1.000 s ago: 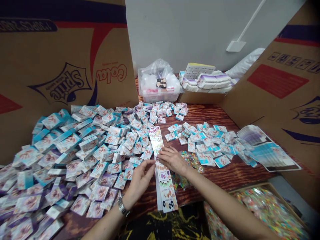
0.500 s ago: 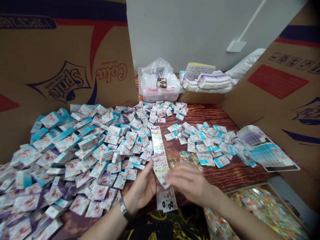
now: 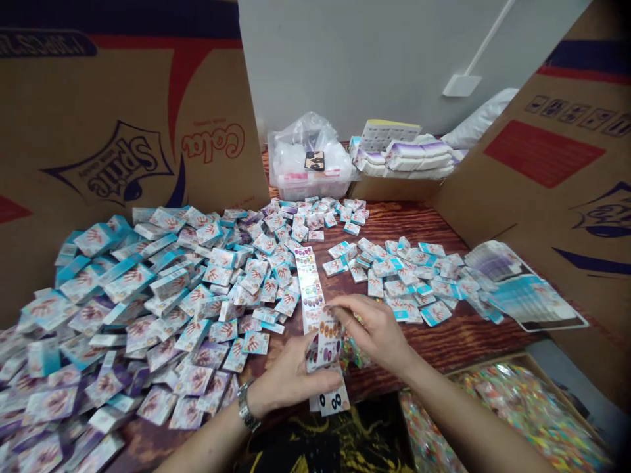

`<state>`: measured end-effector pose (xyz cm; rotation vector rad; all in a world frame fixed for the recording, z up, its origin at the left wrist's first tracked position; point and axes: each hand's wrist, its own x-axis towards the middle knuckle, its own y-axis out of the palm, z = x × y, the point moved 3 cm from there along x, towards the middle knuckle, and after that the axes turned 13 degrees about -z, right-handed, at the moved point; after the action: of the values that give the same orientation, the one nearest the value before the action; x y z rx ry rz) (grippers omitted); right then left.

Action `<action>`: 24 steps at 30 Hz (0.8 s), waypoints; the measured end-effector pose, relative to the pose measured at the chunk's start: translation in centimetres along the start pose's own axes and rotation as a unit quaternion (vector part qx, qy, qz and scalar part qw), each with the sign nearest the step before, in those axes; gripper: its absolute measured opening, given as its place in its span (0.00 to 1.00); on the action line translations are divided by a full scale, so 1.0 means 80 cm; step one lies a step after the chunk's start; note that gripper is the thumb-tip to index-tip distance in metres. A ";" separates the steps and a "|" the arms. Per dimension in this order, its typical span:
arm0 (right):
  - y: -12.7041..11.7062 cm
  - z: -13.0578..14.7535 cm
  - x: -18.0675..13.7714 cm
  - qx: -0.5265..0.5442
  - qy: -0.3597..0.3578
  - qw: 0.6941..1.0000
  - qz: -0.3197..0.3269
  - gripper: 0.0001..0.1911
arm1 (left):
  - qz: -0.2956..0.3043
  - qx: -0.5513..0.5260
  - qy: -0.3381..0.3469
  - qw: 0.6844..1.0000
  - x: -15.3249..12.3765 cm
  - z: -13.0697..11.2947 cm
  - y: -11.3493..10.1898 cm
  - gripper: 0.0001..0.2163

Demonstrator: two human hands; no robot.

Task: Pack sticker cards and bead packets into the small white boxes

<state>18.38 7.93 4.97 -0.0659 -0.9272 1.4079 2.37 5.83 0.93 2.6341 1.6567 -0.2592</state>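
Observation:
A long strip of printed nail-sticker sheets [image 3: 310, 289] lies on the wooden table, its middle gathered up between my hands. My left hand [image 3: 288, 376], with a metal wristwatch [image 3: 245, 407], grips the raised part from below. My right hand [image 3: 372, 330] pinches its upper edge. The strip's lower end [image 3: 334, 399] rests on the table below my left hand. Under my right hand lies a clear bag of colourful sticker pieces [image 3: 355, 353], mostly hidden. To the left spreads a large heap of small nail-sticker packets [image 3: 162, 282].
More packets [image 3: 404, 282] and flat printed sheets [image 3: 532, 302] lie on the wooden table [image 3: 473, 335] to the right. A tray of shiny packets [image 3: 522, 407] sits front right. Cardboard walls [image 3: 113, 164] flank the table; a plastic-filled box [image 3: 310, 187] stands behind.
My hands have come together and lifted the strip's middle into a gathered fold, shortening the flat length. My view has shifted slightly.

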 end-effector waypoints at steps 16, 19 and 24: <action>0.019 0.025 -0.055 -0.148 -0.281 0.948 0.017 0.13 | -0.008 -0.446 -0.209 0.870 0.007 0.021 0.009 0.11; 0.019 0.015 -0.053 -0.090 -0.174 0.979 0.051 0.12 | -0.115 -0.372 -0.188 0.902 0.008 0.027 0.002 0.07; 0.018 -0.014 -0.049 0.028 0.090 0.992 0.087 0.11 | -0.129 -0.215 -0.139 0.958 0.009 0.036 0.005 0.13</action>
<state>18.35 5.43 1.40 -0.2333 -0.7461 1.5608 2.68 6.02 -2.02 1.9739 1.7211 -0.2269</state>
